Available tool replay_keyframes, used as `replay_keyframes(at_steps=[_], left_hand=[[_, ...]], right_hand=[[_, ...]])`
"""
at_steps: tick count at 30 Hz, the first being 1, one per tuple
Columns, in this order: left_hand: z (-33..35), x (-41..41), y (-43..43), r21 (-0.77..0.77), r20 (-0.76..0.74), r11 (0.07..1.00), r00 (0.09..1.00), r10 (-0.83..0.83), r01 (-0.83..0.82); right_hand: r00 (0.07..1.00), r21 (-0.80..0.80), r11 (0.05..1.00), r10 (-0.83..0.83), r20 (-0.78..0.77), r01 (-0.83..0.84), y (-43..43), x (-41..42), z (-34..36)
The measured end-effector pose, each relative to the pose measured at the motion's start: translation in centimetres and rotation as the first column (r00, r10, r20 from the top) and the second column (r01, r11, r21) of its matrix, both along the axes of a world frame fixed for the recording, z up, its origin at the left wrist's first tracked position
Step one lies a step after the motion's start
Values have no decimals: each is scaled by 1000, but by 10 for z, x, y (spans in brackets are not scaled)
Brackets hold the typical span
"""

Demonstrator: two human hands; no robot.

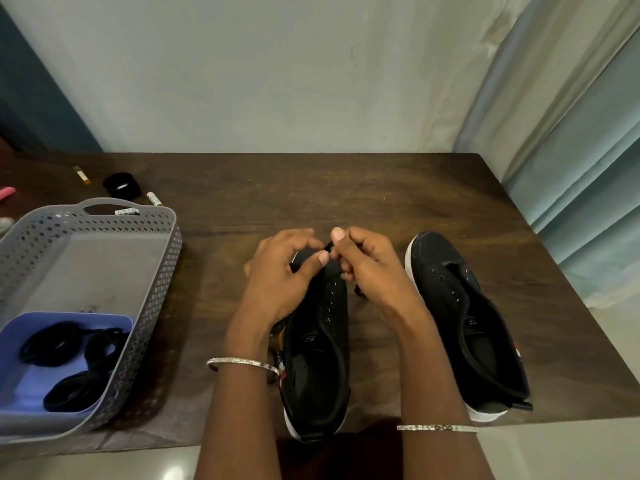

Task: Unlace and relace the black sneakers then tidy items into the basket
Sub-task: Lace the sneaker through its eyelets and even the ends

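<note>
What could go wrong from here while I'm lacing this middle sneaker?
1. The middle sneaker has its heel right at the near edge of the table. A hard tug by the right hand on the lace might drag it off.
2. The other sneaker sits at that edge too, close to your right forearm, so a bump could knock it down.
3. With a black lace on black eyelets, it's easy to skip one.

Dim, soft light; wide-angle bowing at edges
</note>
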State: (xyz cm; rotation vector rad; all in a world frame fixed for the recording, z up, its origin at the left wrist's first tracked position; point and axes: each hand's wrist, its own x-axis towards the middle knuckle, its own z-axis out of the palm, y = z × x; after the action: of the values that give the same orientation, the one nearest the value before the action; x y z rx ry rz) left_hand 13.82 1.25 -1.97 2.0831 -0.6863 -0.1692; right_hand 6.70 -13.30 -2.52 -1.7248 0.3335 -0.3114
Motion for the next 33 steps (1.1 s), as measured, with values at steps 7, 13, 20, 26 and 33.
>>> replay_keyframes(at_steps=[7, 13, 20, 26, 33], left_hand=[[5, 4, 14, 10, -54, 887, 886, 461, -461], [7, 4, 27, 70, -87, 590, 584, 807, -805], [1, 7, 32, 169, -45, 742, 748, 663, -648], [10, -4, 5, -143, 49, 988, 997, 60, -52], [2, -6, -4, -125, -175, 988, 979, -107, 85]], right_hand=[[998, 6, 1000, -29, -60, 29, -7, -6, 1], [991, -66, 991, -119, -59, 115, -24, -20, -5], [967, -60, 971, -235, -102, 230, -25, -17, -11], [995, 74, 997, 26, -97, -19, 2, -1, -2], [999, 120, 992, -37, 33, 32, 5, -1, -2]])
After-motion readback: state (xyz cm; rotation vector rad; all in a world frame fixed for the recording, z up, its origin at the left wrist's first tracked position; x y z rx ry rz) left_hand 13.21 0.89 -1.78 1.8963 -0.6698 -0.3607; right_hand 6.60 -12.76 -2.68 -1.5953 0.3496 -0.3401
